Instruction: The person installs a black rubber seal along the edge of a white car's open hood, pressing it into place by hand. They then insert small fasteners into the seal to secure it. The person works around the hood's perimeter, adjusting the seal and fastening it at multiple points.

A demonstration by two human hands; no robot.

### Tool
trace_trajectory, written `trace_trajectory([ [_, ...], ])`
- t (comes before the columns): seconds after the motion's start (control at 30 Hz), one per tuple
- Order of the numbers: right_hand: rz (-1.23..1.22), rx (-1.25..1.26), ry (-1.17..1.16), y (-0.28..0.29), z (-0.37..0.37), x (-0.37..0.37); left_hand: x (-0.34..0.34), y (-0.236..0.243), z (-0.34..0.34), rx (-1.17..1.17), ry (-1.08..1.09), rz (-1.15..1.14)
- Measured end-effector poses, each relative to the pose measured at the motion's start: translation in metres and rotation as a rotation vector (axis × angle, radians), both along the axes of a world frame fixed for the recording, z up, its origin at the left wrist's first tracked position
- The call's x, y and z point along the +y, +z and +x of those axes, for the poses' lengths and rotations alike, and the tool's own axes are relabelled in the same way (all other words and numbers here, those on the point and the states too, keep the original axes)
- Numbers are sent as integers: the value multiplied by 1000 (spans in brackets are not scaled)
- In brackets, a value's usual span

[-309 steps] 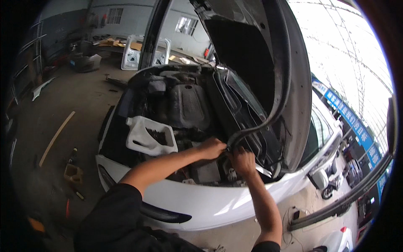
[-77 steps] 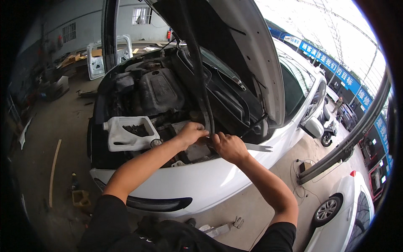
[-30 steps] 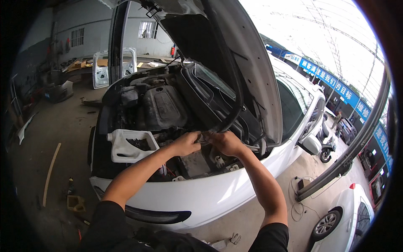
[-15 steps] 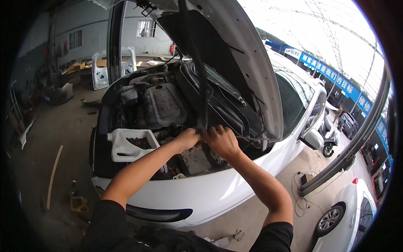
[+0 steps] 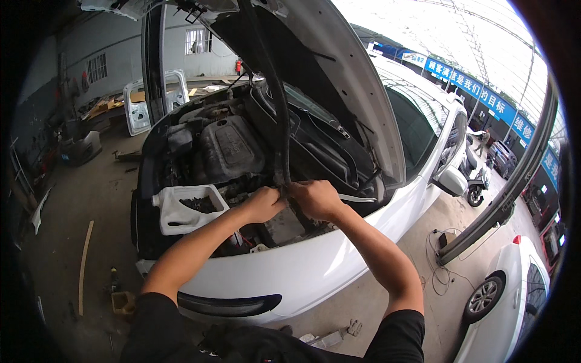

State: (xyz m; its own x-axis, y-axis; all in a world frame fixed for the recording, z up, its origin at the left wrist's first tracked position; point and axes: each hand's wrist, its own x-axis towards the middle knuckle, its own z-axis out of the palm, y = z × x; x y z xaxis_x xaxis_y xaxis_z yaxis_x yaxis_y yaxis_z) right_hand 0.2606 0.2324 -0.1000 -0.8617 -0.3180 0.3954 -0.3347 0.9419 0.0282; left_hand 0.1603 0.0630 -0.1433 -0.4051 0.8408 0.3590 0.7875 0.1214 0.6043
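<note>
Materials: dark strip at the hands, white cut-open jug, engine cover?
Dark strip: probably rubber, matte; it bends in a smooth curve.
White cut-open jug: likely plastic, low sheen; rounded, moulded-looking corners.
Engine cover: looks like hard plastic, dusty dark matte; raised panel, though painted metal isn't ruled out.

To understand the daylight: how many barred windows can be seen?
2: one barred window left of the dark post, a second window between it and the raised hood. The hood may hide more.
</note>
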Motion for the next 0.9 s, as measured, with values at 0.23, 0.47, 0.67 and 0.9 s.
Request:
trace_trajectory([
  [0.23,-585,-105,268,31,-6,5,22,-22,2,239,-83,-69],
  [0.47,-1001,-6,-98,32,107,42,5,-35,-30,-503,15,118],
  [0.67,-712,291,-1074,-217,341,141,24,-70,-32,-1192,-80,53],
  [0.9,-366,-1923,-1180,-477,587,84,46,-114,-52,-1139,-126,-135],
])
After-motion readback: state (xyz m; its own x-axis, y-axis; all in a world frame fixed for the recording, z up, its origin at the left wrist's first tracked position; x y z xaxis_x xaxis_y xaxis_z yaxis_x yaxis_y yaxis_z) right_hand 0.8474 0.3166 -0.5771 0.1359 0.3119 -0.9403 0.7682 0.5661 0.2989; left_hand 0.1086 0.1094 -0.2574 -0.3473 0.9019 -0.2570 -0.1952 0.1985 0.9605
